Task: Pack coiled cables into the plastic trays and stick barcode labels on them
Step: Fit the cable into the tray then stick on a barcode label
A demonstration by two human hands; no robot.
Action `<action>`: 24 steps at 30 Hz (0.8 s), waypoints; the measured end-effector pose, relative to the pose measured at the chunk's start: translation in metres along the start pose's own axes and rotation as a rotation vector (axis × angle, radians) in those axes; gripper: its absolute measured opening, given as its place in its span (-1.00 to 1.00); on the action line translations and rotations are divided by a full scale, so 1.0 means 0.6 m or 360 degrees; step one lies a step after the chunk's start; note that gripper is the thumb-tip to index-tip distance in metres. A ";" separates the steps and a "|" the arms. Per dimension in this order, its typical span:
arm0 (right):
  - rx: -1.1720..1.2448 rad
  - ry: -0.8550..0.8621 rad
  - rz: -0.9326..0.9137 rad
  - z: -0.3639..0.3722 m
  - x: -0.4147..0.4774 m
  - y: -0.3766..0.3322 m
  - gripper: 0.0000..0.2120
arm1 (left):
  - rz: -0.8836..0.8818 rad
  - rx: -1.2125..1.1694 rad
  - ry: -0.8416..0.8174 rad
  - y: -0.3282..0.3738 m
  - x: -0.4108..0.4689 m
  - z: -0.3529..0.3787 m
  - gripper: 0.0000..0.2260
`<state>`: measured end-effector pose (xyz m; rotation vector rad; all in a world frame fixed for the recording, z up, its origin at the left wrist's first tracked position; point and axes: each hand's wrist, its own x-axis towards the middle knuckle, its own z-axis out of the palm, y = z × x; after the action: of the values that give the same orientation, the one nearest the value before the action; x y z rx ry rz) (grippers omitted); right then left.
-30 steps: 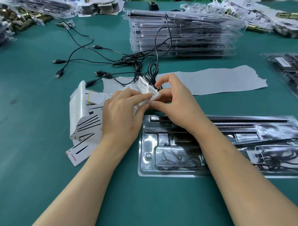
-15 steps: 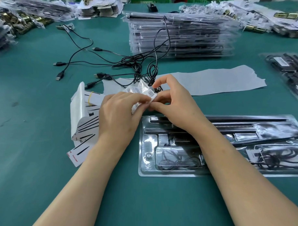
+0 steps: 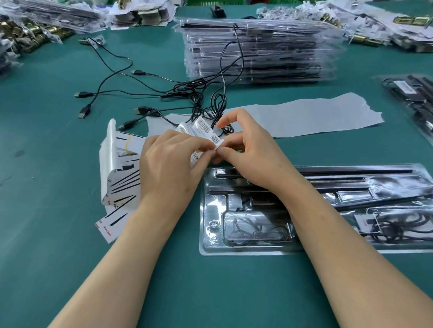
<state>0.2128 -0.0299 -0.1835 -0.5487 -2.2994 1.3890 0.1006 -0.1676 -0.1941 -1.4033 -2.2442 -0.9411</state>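
Packing workshop / small factory line, not a home. Big bench w/ green mat (image 3: 48, 231) loaded w/ stock. Tall stack of filled clear trays (image 3: 258, 52) far centre. Heaps of bagged brass hardware far left (image 3: 31, 32) & far right (image 3: 399, 25). Another packed tray (image 3: 423, 109) at right edge. Loose USB cables (image 3: 83, 94) mid-left, printed insert cards (image 3: 122, 182) near left. Barcode label strip (image 3: 204, 128) & blank backing paper (image 3: 310, 113) in centre. Part-filled tray (image 3: 214, 208) near right. Green crate (image 3: 216, 0) at far edge.
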 end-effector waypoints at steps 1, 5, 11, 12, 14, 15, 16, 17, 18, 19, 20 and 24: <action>-0.0001 0.0002 -0.0001 0.000 0.000 0.000 -0.67 | 0.0001 0.0005 -0.0004 0.000 0.000 0.000 -0.93; -0.0005 0.0010 0.0013 0.001 -0.001 0.000 -0.65 | -0.0035 -0.0019 -0.0006 0.002 0.001 0.000 -0.93; -0.0027 0.0015 0.0005 0.001 -0.002 -0.002 -0.61 | -0.0306 -0.0285 -0.0091 -0.001 0.007 0.005 -0.91; -0.0046 0.0024 -0.0002 0.001 -0.002 -0.002 -0.62 | -0.0367 -0.0326 -0.0102 0.000 0.008 0.006 -0.91; -0.0073 0.0052 -0.0007 0.002 -0.002 -0.001 -0.65 | -0.0458 -0.0412 -0.0110 0.000 0.009 0.009 -0.90; -0.0078 0.0062 -0.0007 0.002 -0.001 -0.001 -0.67 | -0.0486 -0.0450 -0.0107 0.000 0.009 0.010 -0.90; -0.0084 0.0069 -0.0002 0.003 -0.001 -0.001 -0.68 | -0.0503 -0.0474 -0.0100 0.001 0.009 0.011 -0.91; -0.0097 0.0075 0.0007 0.004 0.000 -0.001 -0.69 | -0.0514 -0.0484 -0.0089 0.002 0.009 0.012 -0.91; -0.0118 0.0083 0.0019 0.004 0.001 -0.001 -0.69 | -0.0522 -0.0484 -0.0080 0.002 0.009 0.013 -0.91; -0.0140 0.0095 0.0037 0.005 0.001 0.000 -0.68 | -0.0533 -0.0482 -0.0070 0.002 0.009 0.014 -0.91; -0.0158 0.0112 0.0061 0.005 0.002 0.001 -0.68 | -0.0550 -0.0485 -0.0058 0.002 0.009 0.014 -0.92; -0.0235 0.0169 0.0141 0.007 0.004 0.004 -0.67 | -0.0639 -0.0668 0.0092 0.001 0.013 0.011 -0.92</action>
<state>0.2088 -0.0305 -0.1869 -0.7596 -2.3285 1.2041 0.0981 -0.1577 -0.1937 -1.0609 -2.4263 -1.6392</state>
